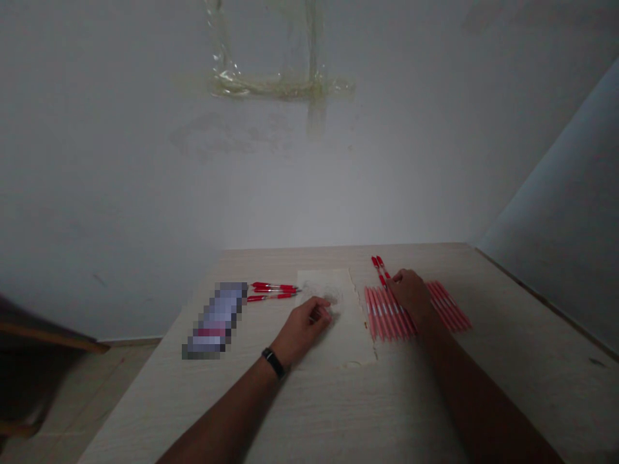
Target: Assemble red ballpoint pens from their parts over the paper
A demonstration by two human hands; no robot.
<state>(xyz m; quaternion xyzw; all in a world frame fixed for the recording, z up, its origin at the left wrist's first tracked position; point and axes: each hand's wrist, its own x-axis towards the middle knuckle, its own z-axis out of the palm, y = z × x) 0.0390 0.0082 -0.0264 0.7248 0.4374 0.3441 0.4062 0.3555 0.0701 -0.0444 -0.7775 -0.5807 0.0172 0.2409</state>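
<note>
My right hand (410, 291) is closed at the lower end of two red pens (379, 268), its fingertips pinched on one of them. Below and beside it lies a row of several pale red pens (391, 316), side by side; my wrist and hand cover the middle of that row. My left hand (309, 318), with a black band on the wrist, hovers over or rests on a white sheet of paper (348, 345). Its fingers are curled in towards the thumb, and whatever may be between them cannot be made out.
Left of the paper lie several red pens (273, 290), pointing sideways. A blurred-out phone-like object (217, 320) is near the table's left edge. The wooden table (329, 412) meets a wall (338, 193) with yellowed tape (271, 87) at the back, and another wall on the right.
</note>
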